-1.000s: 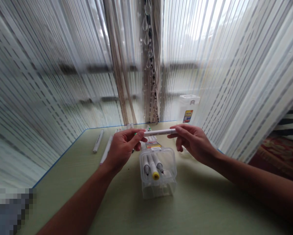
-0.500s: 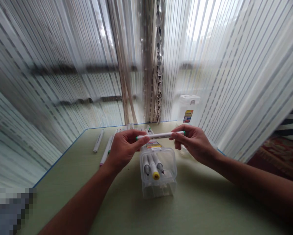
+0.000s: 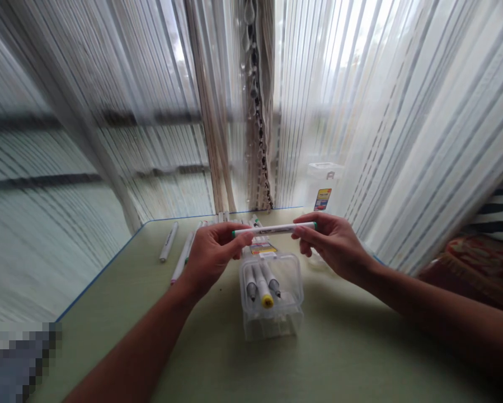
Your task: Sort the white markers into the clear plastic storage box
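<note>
Both hands hold one white marker with green ends, level above the table. My left hand pinches its left end; my right hand pinches its right end. Below the marker lies a clear plastic marker box on its side, with three markers inside, one yellow-tipped. Several loose white markers lie on the pale green table to the left and behind my hands.
A second clear box with a colourful label stands at the back right against striped sheer curtains. A bead string hangs at the centre. Red patterned fabric lies at the right. The table's blue edge runs along the left.
The marker was turned between my fingers, so both green ends now show, and it sits level. The hands stayed over the box; the camera shifted slightly.
</note>
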`<state>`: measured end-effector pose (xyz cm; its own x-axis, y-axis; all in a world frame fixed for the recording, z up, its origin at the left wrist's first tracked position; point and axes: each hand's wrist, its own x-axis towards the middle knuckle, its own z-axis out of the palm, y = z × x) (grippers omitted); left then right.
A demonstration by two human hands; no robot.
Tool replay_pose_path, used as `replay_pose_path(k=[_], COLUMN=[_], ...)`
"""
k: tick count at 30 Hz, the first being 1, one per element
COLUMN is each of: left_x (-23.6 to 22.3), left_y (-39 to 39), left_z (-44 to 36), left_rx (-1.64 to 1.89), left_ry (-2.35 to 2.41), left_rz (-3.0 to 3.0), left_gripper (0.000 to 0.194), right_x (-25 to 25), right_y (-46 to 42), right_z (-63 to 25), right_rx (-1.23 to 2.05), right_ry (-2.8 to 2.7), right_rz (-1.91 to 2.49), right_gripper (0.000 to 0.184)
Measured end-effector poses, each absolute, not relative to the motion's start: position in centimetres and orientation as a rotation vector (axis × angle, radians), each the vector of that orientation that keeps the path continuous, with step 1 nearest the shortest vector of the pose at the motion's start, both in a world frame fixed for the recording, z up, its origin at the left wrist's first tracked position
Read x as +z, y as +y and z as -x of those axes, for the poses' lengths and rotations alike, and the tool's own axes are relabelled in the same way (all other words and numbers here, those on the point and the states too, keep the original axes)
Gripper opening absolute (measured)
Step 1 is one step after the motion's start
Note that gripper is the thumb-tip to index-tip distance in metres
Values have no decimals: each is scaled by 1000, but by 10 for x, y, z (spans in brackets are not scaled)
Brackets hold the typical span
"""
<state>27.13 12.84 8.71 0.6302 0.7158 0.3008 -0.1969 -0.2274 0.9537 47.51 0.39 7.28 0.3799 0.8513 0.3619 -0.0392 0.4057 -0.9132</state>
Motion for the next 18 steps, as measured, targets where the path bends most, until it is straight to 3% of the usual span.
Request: replay_pose_path(k=[18], left_x=[88], left_y=[130], left_z=[-272], left_rx=[890], left_ry=[412], left_rz=[-1329], left_gripper=[31], right_x=[82], right_y=[-1], right_z=[-473], right_rx=[803], right_ry=[-900], right_rz=[983], right_gripper=[25])
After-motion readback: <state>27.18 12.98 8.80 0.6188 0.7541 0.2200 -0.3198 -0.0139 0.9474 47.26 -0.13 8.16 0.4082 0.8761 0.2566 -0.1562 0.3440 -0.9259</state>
